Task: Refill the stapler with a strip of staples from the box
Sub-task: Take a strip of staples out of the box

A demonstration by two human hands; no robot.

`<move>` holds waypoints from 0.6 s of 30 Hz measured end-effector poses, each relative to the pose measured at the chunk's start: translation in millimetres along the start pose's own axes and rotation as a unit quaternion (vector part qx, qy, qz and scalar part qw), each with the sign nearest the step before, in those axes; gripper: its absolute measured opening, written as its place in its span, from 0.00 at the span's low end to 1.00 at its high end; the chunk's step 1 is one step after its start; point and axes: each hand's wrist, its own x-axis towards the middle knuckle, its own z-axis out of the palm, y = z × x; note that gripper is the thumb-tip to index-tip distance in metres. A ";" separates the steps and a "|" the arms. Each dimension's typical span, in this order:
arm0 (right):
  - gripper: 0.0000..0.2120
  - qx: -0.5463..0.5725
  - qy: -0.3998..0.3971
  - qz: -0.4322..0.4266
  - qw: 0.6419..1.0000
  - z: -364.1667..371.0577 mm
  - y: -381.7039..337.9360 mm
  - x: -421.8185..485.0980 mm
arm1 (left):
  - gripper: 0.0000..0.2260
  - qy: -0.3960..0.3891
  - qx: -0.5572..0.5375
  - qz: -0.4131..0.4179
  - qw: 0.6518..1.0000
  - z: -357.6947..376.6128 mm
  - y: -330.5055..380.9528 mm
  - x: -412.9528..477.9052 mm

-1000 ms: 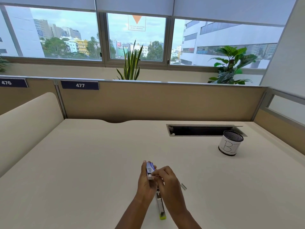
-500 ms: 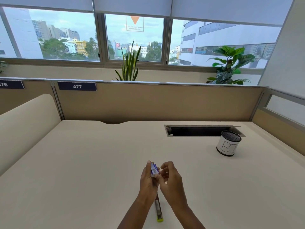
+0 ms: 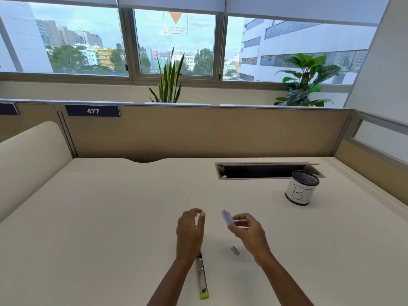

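Observation:
My right hand (image 3: 247, 229) holds the small purple staple box (image 3: 227, 216) by its fingertips, above the desk and right of centre. My left hand (image 3: 190, 230) hovers beside it with fingers apart and nothing in it. The stapler (image 3: 202, 277), opened out flat with a metal channel and a lime-green end, lies on the desk (image 3: 99, 217) under my left wrist, its far end hidden by the hand. A short silver strip of staples (image 3: 235, 250) lies on the desk between the stapler and my right forearm.
A mesh pen cup (image 3: 301, 189) with a white label stands at the right back. Behind it is an open cable slot (image 3: 262, 171) in the desk. Beige partition panels close off the back and both sides.
My hands have parted: the staple box passed from the left hand to the right, which carried it rightward. The left hand has opened. The staple strip shows again on the desk.

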 end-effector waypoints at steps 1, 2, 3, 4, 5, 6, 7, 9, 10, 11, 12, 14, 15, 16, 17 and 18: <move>0.06 -0.021 0.020 -0.006 1.000 -8.4 4.5 5.1 | 0.14 0.032 0.078 0.028 0.996 -2.6 -9.2 1.9; 0.06 -0.043 0.042 -0.010 0.998 -17.7 10.3 11.3 | 0.16 0.050 0.146 0.053 0.987 -4.5 -17.1 3.0; 0.07 -0.064 0.062 -0.012 0.996 -26.9 16.2 16.9 | 0.18 0.054 0.208 0.060 0.975 -7.3 -24.7 3.9; 0.07 -0.083 0.082 -0.010 0.993 -36.6 23.3 23.1 | 0.19 0.046 0.262 0.049 0.963 -8.7 -31.5 4.4; 0.07 -0.103 0.104 -0.009 0.989 -45.7 30.3 29.2 | 0.20 0.029 0.309 0.032 0.950 -9.1 -39.1 5.3; 0.07 -0.125 0.127 -0.008 0.984 -54.3 37.9 35.8 | 0.21 0.011 0.342 0.011 0.939 -9.5 -45.9 5.6; 0.06 -0.148 0.150 -0.007 0.977 -62.9 45.2 41.7 | 0.23 -0.006 0.360 -0.009 0.933 -8.9 -52.8 5.0; 0.06 -0.194 0.193 -0.004 0.962 -79.5 57.0 52.4 | 0.23 -0.044 0.375 -0.032 0.926 -3.6 -64.7 2.6; 0.07 -0.211 0.212 0.000 0.954 -88.1 62.2 57.0 | 0.22 -0.062 0.380 -0.034 0.922 0.7 -68.8 1.1; 0.08 -0.225 0.228 0.004 0.947 -95.2 65.5 60.2 | 0.22 -0.074 0.385 -0.031 0.919 3.4 -73.1 -0.6; 0.09 -0.236 0.240 0.006 0.942 -102.2 69.4 63.7 | 0.23 -0.082 0.393 -0.027 0.916 5.7 -75.7 -1.9; 0.10 -0.251 0.251 0.013 0.935 -114.9 76.6 70.3 | 0.26 -0.090 0.401 -0.019 0.912 8.6 -78.8 -2.0; 0.10 -0.257 0.253 0.017 0.933 -120.3 80.2 73.5 | 0.26 -0.091 0.403 -0.022 0.911 9.3 -78.4 -2.2; 0.10 -0.263 0.254 0.021 0.931 -125.8 84.1 77.2 | 0.24 -0.091 0.405 -0.031 0.909 10.5 -76.8 -2.6; 0.10 -0.267 0.256 0.025 0.929 -130.1 87.3 79.6 | 0.22 -0.087 0.407 -0.036 0.909 10.2 -75.2 -2.9; 0.10 -0.272 0.258 0.029 0.927 -134.1 90.8 82.4 | 0.22 -0.089 0.408 -0.043 0.908 10.4 -74.0 -2.9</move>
